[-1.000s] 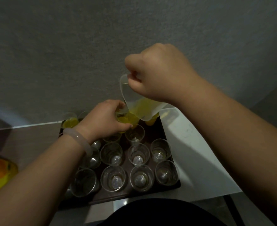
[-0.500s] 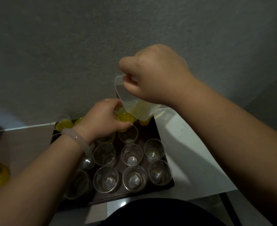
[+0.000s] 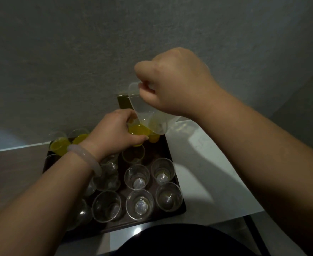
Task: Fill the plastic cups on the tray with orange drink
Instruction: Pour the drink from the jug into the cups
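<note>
Many clear plastic cups [image 3: 137, 177] on the dark square tray [image 3: 157, 152] sit empty, so we tip the clear plastic jug [image 3: 146, 109] gently, right hand [image 3: 176, 84] fingers curled round it, left hand [image 3: 113, 132] fingers gripping the nearly full back-row cup [image 3: 138, 131].

Orange drink [image 3: 138, 130] in clear cups [image 3: 136, 176]; dark brown tray [image 3: 176, 174]; white table [image 3: 216, 182].

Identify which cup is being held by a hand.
The orange-filled cup gripped by the left hand, under the tilted jug; the near-row cups stand empty and untouched.
</note>
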